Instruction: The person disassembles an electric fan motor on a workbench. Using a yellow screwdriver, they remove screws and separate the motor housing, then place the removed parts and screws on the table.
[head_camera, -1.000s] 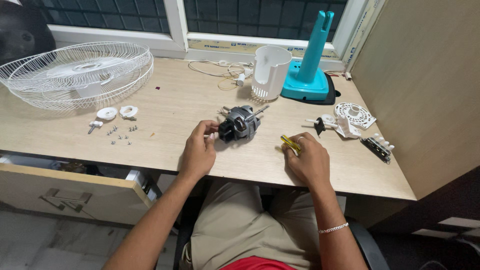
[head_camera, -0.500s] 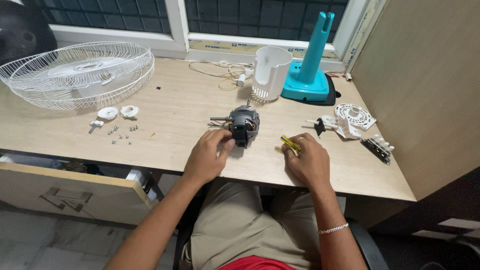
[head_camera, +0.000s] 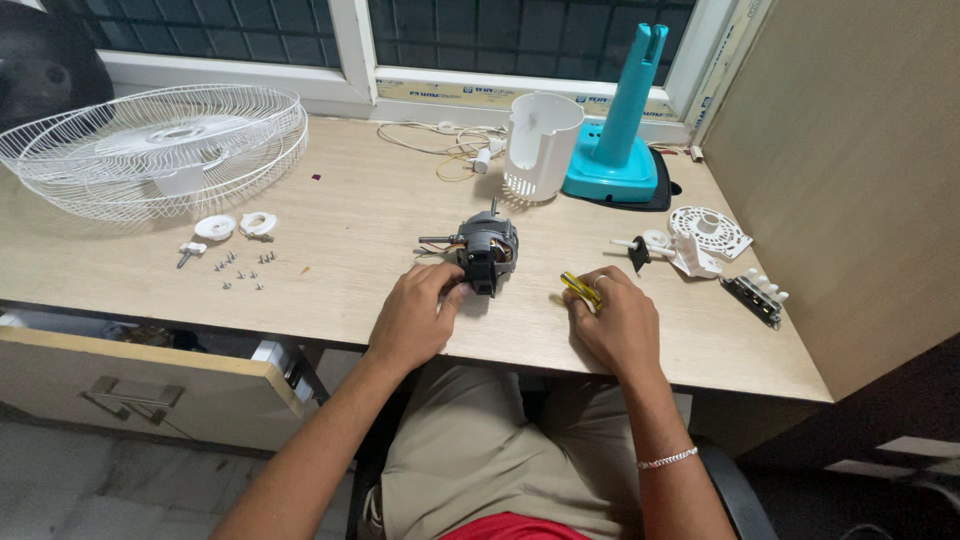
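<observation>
The fan motor (head_camera: 486, 252) sits on the wooden table (head_camera: 360, 215), a little in from the front edge and roughly midway along it, its thin shaft pointing toward the left end. It looks like a dense lump of metal windings and laminations, so probably heavy for its bulk, rigid, and not slippery; the safest hold seems to be the dark housing at its near side, away from the loose coloured wires (those look easy to snag) and the bare shaft. The left hand (head_camera: 418, 318) rests on the table with its fingers curled loosely, the fingertips touching the motor's near side rather than wrapping it. The right hand (head_camera: 618, 322) lies close to the front edge, fingers closed around a small yellow-handled screwdriver (head_camera: 581, 290) whose end pokes out toward the motor. Farther back stand a white plastic housing (head_camera: 540, 145) and a teal stand (head_camera: 622, 140), with a wire fan guard (head_camera: 150, 150) at the far left corner.
</observation>
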